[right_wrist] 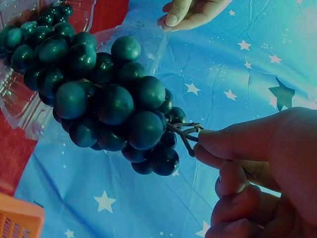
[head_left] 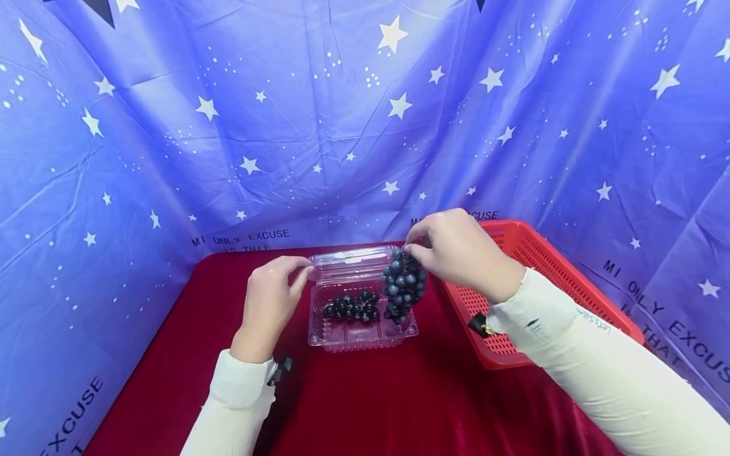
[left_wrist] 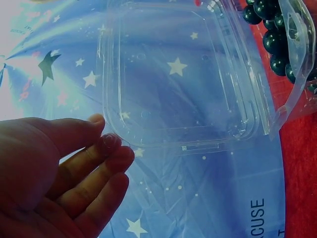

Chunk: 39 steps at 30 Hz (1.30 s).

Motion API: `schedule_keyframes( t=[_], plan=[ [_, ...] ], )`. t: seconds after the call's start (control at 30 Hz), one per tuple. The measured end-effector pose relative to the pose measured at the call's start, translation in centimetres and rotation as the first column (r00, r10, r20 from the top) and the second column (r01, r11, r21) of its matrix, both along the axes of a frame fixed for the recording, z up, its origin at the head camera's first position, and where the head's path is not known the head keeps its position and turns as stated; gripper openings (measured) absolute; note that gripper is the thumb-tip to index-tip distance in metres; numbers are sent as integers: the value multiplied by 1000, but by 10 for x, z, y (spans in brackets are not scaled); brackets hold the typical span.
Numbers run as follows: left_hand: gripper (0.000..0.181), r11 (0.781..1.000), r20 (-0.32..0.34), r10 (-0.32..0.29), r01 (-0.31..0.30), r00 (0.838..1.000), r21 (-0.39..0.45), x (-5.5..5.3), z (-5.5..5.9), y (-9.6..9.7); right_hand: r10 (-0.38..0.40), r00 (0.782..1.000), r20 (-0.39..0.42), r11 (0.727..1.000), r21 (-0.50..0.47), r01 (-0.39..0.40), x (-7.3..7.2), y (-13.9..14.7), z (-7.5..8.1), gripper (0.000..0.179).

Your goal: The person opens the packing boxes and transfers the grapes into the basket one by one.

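Observation:
My right hand (head_left: 459, 253) pinches the brown stem (right_wrist: 184, 133) of a bunch of dark grapes (head_left: 403, 282), which hangs over the right side of a clear plastic clamshell box (head_left: 365, 342). Another bunch of dark grapes (head_left: 350, 306) lies inside the box's base. The box's clear lid (head_left: 355, 265) stands raised at the back. At the lid's left corner, my left hand (head_left: 274, 292) pinches the edge between thumb and fingers; the left wrist view shows the thumb (left_wrist: 84, 130) by a small tab on that corner.
A red plastic basket (head_left: 516, 231) with perforated walls stands right of the box, partly under my right forearm. Dark red cloth (head_left: 353, 405) covers the table. Blue star-patterned curtain (head_left: 319, 114) hangs behind and along both sides.

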State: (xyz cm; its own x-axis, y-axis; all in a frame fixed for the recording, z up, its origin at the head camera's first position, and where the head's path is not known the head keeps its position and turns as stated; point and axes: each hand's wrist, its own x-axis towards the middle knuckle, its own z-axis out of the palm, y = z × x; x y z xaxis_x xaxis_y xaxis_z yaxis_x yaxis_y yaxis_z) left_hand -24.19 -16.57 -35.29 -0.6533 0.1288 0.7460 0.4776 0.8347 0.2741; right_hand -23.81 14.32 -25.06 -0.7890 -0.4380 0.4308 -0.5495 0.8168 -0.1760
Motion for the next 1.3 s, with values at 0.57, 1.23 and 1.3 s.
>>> schedule_keyframes(
  t=[0.57,1.23,1.3],
  plan=[
    [9,1000,24,3,-3,1000,2,-1,-2,1,-64,996,-61,998,25,65,5,24,18,7],
    [10,1000,18,14,-13,1000,-4,0,-3,1,-120,981,-152,991,44,128,4,58,37,8],
    [10,1000,16,14,-14,1000,-5,0,-2,1,-128,979,-159,989,51,138,5,61,39,8]
  ],
)
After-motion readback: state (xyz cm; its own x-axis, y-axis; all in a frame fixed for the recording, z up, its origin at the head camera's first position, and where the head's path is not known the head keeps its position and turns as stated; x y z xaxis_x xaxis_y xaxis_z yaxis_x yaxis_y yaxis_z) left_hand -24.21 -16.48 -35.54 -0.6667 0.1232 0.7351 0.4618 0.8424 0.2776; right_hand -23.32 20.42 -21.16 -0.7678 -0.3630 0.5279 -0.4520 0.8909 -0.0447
